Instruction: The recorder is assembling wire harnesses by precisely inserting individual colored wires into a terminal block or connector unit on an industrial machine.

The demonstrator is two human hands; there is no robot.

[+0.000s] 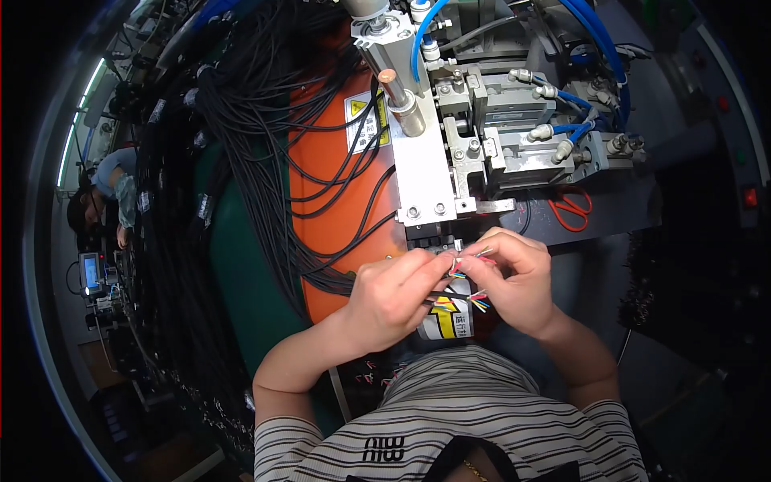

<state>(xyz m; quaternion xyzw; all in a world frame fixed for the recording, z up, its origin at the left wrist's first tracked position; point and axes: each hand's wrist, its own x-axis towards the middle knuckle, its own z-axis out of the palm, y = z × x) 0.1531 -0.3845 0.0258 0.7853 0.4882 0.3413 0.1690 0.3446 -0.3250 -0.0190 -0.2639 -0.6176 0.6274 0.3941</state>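
Observation:
In front of my chest, both hands meet over the end of a black cable, where thin coloured wires fan out. My left hand (395,296) is closed around the cable near its stripped end. Thumb and forefinger of my right hand (516,277) pinch the fine wires (459,269), among them white, red and blue ones. Just below, a second black cable end (458,297) sticks out from under my left hand, its coloured wires splayed. Beneath the hands shows a white and yellow label with an arrow (444,324).
A metal machine with pneumatic cylinders (522,153) and blue air hoses (606,48) stands just beyond my hands. Many black cables (249,153) drape over the orange surface (325,233) at left. Red-handled scissors (571,210) lie right of the machine. Another person (104,193) works at far left.

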